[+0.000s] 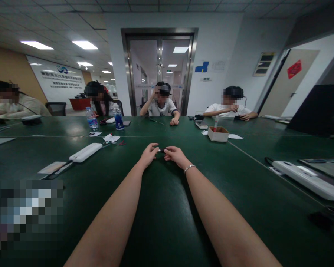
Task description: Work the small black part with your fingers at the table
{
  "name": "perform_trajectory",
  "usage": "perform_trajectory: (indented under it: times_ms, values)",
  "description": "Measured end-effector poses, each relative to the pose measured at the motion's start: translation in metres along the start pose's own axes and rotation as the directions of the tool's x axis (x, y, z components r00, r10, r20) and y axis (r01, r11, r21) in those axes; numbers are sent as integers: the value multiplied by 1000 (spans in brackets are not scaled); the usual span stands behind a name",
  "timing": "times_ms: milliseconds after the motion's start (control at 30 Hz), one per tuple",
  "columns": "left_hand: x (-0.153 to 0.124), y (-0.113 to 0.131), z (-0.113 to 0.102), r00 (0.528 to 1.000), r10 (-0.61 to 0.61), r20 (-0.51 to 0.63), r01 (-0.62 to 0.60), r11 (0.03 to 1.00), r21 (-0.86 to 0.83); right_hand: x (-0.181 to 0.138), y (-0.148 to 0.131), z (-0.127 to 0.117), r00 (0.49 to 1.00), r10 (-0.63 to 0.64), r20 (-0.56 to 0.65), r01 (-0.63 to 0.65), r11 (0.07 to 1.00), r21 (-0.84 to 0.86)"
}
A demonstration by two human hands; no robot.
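Note:
Both arms reach forward over the dark green table (163, 207). A small dark object with a whitish end (161, 151) is between my fingertips; it is too small to name. My left hand (149, 155) pinches its whitish end, the index finger stretched out above. On the dark end, my right hand (177, 156) has its thumb and fingers closed, and a silver bracelet (190, 168) circles that wrist. The hands are close together, just above or on the tabletop; I cannot tell which.
A white oblong device (85, 152) lies left, and a longer one (308, 180) right. Beyond are two bottles (118, 118), paper scraps (111, 138), small red-handled scissors (123, 143) and a cardboard box (218, 135). Several people sit along the far side.

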State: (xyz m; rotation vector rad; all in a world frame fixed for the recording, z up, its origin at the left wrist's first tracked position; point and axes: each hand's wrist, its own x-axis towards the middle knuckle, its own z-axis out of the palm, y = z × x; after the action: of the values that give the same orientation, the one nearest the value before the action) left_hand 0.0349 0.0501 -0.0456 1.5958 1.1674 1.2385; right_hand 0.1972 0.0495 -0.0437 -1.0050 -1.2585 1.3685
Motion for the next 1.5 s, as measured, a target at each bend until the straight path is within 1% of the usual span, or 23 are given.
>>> perform_trajectory:
  times_ms: [67,200,333,433,500,600,733,833,900,967,1100,1200,1300,1367,1433,1500]
  values:
    - [2,-2,0,1000,-29,5,29,999,34,0,0,0,1000,1,2,-1,1000,-8]
    - [4,-6,0,1000,10,5,-10,996,86,1,1,-1,1000,-4,5,4,1000,-21]
    - [4,-7,0,1000,-7,9,6,995,97,0,0,0,1000,9,8,-8,1000,-22]
    - [5,-9,0,1000,30,-7,-29,991,127,-1,-1,1,1000,11,4,-11,1000,-26]
    - [5,-10,0,1000,25,-13,-24,993,117,-2,-1,1,1000,8,5,-8,1000,-28]
    - [7,-12,0,1000,-7,10,6,995,103,-1,-1,1,1000,5,2,-4,1000,-25]
    - [8,-13,0,1000,15,-23,-12,994,104,0,0,0,1000,6,-2,-6,1000,-21]
    - [8,-12,1,1000,-8,13,7,996,85,1,1,0,1000,4,11,-4,1000,-24]
    - [8,-12,2,1000,25,17,-27,995,96,1,1,0,1000,1,9,-1,1000,-26]
    - [8,-12,2,998,60,-2,-59,993,101,1,1,0,1000,-1,0,1,1000,-22]
    - [7,-11,2,999,18,26,-20,996,83,1,1,0,1000,-1,6,1,1000,-20]
    - [7,-10,2,999,41,5,-41,995,92,0,1,0,1000,2,11,-2,1000,-27]
    - [6,-9,2,1000,18,12,-19,996,85,0,1,0,1000,1,20,0,1000,-19]
    - [6,-8,1,999,29,21,-31,994,103,0,1,0,1000,-3,21,4,1000,-12]
    - [5,-8,1,999,49,5,-49,992,115,0,0,0,1000,-3,14,3,1000,-13]
    - [5,-8,1,999,39,0,-39,994,102,-1,0,0,1000,1,10,-1,1000,-20]
